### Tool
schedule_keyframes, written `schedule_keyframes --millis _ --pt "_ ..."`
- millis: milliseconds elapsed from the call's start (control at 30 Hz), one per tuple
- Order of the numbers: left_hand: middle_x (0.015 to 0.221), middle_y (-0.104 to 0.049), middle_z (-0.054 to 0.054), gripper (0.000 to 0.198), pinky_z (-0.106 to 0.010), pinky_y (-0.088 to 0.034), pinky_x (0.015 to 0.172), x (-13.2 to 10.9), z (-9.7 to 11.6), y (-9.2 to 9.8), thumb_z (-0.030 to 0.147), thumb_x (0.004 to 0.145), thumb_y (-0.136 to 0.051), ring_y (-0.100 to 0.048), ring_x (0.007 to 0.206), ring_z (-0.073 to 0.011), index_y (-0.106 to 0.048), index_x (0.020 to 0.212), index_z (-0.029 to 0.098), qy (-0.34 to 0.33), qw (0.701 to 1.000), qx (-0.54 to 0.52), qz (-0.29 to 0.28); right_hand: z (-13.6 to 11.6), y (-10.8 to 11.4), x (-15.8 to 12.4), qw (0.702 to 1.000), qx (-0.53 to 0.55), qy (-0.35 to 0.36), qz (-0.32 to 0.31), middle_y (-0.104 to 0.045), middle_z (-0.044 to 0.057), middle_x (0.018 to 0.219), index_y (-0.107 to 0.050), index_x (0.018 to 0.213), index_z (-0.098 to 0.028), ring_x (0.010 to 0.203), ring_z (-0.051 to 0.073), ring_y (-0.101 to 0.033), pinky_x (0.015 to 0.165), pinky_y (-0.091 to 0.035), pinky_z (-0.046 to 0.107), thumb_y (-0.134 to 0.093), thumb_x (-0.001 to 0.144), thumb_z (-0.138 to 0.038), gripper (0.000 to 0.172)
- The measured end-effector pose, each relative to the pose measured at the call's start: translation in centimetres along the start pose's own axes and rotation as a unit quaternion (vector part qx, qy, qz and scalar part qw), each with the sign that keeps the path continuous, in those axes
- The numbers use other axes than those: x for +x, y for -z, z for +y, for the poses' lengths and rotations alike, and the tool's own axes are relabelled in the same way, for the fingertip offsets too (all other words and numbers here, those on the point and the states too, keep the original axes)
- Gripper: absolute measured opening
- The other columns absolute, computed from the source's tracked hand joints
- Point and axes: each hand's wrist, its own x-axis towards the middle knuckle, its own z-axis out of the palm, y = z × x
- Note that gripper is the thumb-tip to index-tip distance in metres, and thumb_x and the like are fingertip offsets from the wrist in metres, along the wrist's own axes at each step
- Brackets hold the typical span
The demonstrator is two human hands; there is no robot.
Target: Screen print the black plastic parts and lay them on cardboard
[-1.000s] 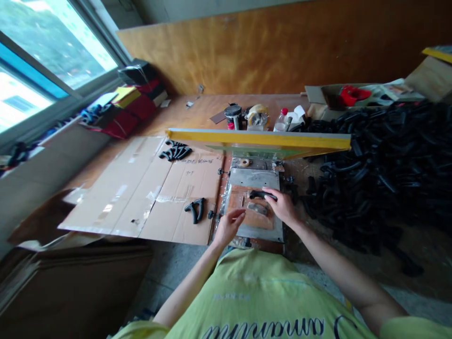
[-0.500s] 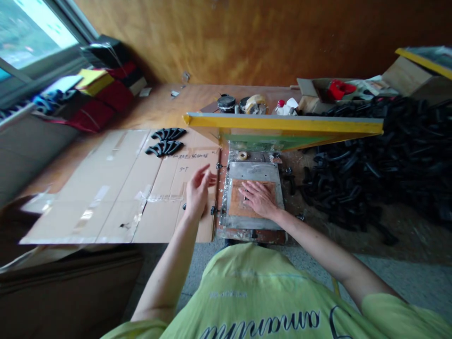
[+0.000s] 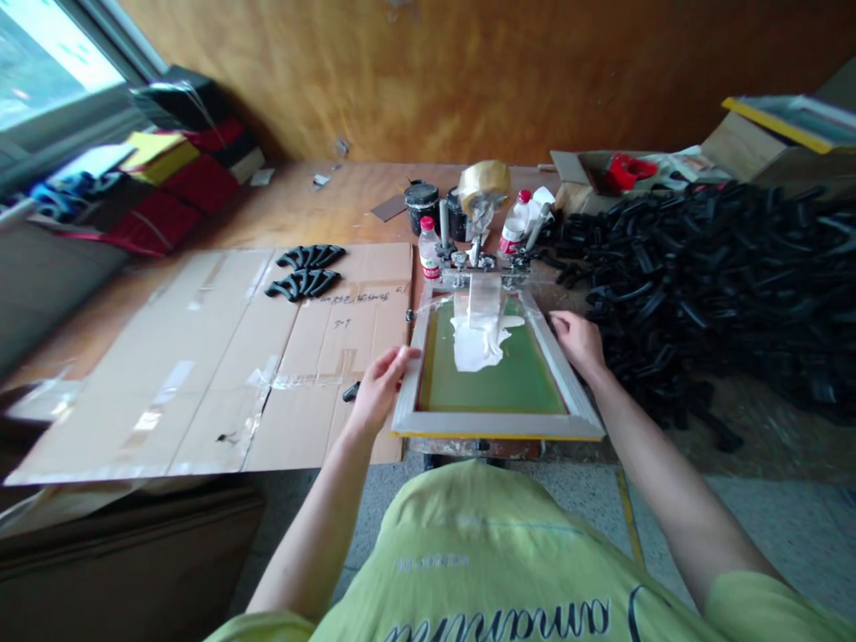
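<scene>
A screen printing frame point(image 3: 581, 401) with a green mesh lies lowered over the metal base plate. White ink point(image 3: 476, 349) is spread on the mesh, and a squeegee point(image 3: 485, 299) stands in it at the far end. My left hand point(image 3: 380, 385) is closed at the frame's left edge, thumb against the rim. At the right edge my right hand point(image 3: 580, 343) is curled, its fingertips at the rim. The base plate and whatever lies on it are hidden beneath the screen. One small black piece point(image 3: 351, 390) lies just left of my left hand.
Black curved pieces point(image 3: 304, 283) sit in two rows on the flattened cardboard point(image 3: 220, 357). A big heap of similar pieces point(image 3: 669, 294) covers the right side. Behind the screen stand bottles point(image 3: 428, 250), dark tubs point(image 3: 421, 209) and a tape roll point(image 3: 482, 183) above the clamp.
The raised screen has come down flat over the base plate. My right hand has left the plate for the frame's right edge; my left hand has closed at the left edge.
</scene>
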Motion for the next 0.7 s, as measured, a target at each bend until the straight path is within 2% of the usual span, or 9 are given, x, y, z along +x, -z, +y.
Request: schedule_keyframes --millis 67,133,167,233,333,400,500,600,700 --pt "0.068 -0.062 0.002 0.068 -0.019 -0.033 0.046 -0.4 -3.7 0.3 0.054 0.078 -0.071 -0.049 0.052 -0.0086 -0.059 0.135 0.02 0.047 0.999 0.011 -0.009 -2.0 0.3 1.4 0.999 0.019 0.023 0.033 -0.067 0.015 0.124 -0.064 0.124 -0.012 0.102 0.022 -0.068 0.091 -0.056 0.04 -0.057 0.093 -0.026 0.035" --pt "0.071 -0.063 0.003 0.085 -0.018 -0.033 0.046 0.0 -6.6 0.2 0.049 0.076 -0.073 -0.048 0.052 -0.0083 -0.042 0.15 0.02 0.068 0.998 0.019 0.003 -5.0 -0.2 2.6 0.995 0.014 0.092 0.023 -0.057 0.015 0.137 -0.059 0.133 -0.016 0.118 0.027 -0.06 0.1 -0.051 0.043 -0.071 0.084 -0.029 0.053" --pt "0.071 -0.062 0.003 0.089 -0.018 -0.032 0.046 0.2 -7.6 0.0 0.048 0.076 -0.073 -0.047 0.051 -0.0079 -0.038 0.152 0.019 0.073 0.997 0.023 0.01 -6.5 -0.7 3.1 0.992 -0.001 0.122 -0.001 -0.056 0.015 0.137 -0.058 0.133 -0.016 0.122 0.028 -0.056 0.102 -0.049 0.043 -0.075 0.081 -0.03 0.057" --pt "0.07 -0.06 0.003 0.087 -0.019 -0.031 0.045 0.8 -8.9 -0.2 0.047 0.077 -0.071 -0.045 0.05 -0.0072 -0.039 0.152 0.017 0.078 0.996 0.034 0.015 -8.9 -1.7 3.6 0.986 -0.044 0.146 -0.07 -0.061 0.015 0.125 -0.062 0.123 -0.015 0.119 0.029 -0.056 0.099 -0.048 0.041 -0.077 0.079 -0.028 0.048" --pt "0.069 -0.06 0.003 0.084 -0.019 -0.032 0.046 1.3 -9.4 -0.2 0.047 0.077 -0.07 -0.046 0.05 -0.0072 -0.043 0.149 0.014 0.081 0.996 0.04 0.009 -10.5 -2.9 3.1 0.972 -0.085 0.13 -0.178 -0.067 0.012 0.107 -0.065 0.106 -0.015 0.103 0.026 -0.062 0.088 -0.05 0.035 -0.07 0.085 -0.025 0.024" --pt "0.071 -0.061 0.002 0.085 -0.019 -0.033 0.046 1.4 -9.4 -0.1 0.048 0.076 -0.07 -0.048 0.052 -0.0084 -0.044 0.147 0.011 0.091 0.995 0.029 0.001 -10.6 -3.4 1.8 0.964 -0.106 0.118 -0.214 -0.069 0.012 0.103 -0.065 0.102 -0.015 0.095 0.024 -0.064 0.082 -0.05 0.033 -0.062 0.09 -0.022 0.015" --pt "0.074 -0.063 0.0 0.085 -0.02 -0.035 0.047 1.4 -9.3 0.1 0.049 0.075 -0.071 -0.051 0.055 -0.0097 -0.045 0.146 0.01 0.105 0.994 0.016 -0.002 -10.4 -3.6 -1.1 0.956 -0.121 0.142 -0.227 -0.069 0.011 0.102 -0.065 0.101 -0.015 0.094 0.022 -0.064 0.08 -0.047 0.03 -0.049 0.093 -0.012 0.018" --pt "0.075 -0.064 0.0 0.08 -0.02 -0.036 0.049 1.3 -9.2 0.0 0.048 0.075 -0.071 -0.053 0.057 -0.0102 -0.049 0.142 0.012 0.109 0.994 0.013 -0.003 -9.8 -2.8 -3.7 0.939 -0.097 0.215 -0.252 -0.069 0.009 0.103 -0.066 0.103 -0.016 0.094 0.019 -0.063 0.076 -0.046 0.027 -0.043 0.093 -0.007 0.027" --pt "0.075 -0.064 0.0 0.075 -0.019 -0.035 0.049 1.2 -9.0 -0.1 0.047 0.075 -0.07 -0.054 0.058 -0.0104 -0.052 0.139 0.012 0.106 0.994 0.016 -0.003 -9.2 -1.5 -4.2 0.917 -0.076 0.267 -0.286 -0.07 0.006 0.101 -0.067 0.102 -0.019 0.087 0.017 -0.063 0.07 -0.043 0.025 -0.046 0.091 -0.006 0.027"
